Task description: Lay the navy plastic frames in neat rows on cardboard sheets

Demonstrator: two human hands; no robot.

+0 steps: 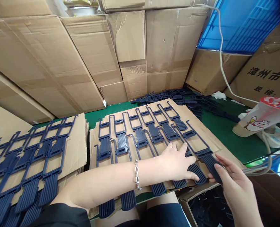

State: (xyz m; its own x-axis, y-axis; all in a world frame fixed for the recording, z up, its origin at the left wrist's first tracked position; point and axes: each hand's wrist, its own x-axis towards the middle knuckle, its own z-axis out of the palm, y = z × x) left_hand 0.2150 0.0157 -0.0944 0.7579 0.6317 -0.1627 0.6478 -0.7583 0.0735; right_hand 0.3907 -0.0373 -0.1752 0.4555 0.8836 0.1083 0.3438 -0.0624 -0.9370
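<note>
My right hand (234,181) pinches the ribbed tab of a dark blue plastic bracket (209,162) at the right end of the front row. The bracket's open frame lies on a cardboard sheet (225,154). My left hand (177,160) reaches across from the left, palm down with fingers spread, over the neighbouring brackets. It seems to rest on a ribbed bracket (198,173) beside the held one; parts beneath the palm are hidden. Two rows of similar brackets (141,137) lie on the sheet, with several front tabs overhanging its near edge.
Another cardboard stack (79,151) with brackets stands at left. Loose dark blue parts (173,96) are heaped on the green table (215,126) behind. A plastic drink cup (255,121) and white cable (221,56) are at right. Cardboard boxes (85,47) wall the back; an open box (190,206) sits below.
</note>
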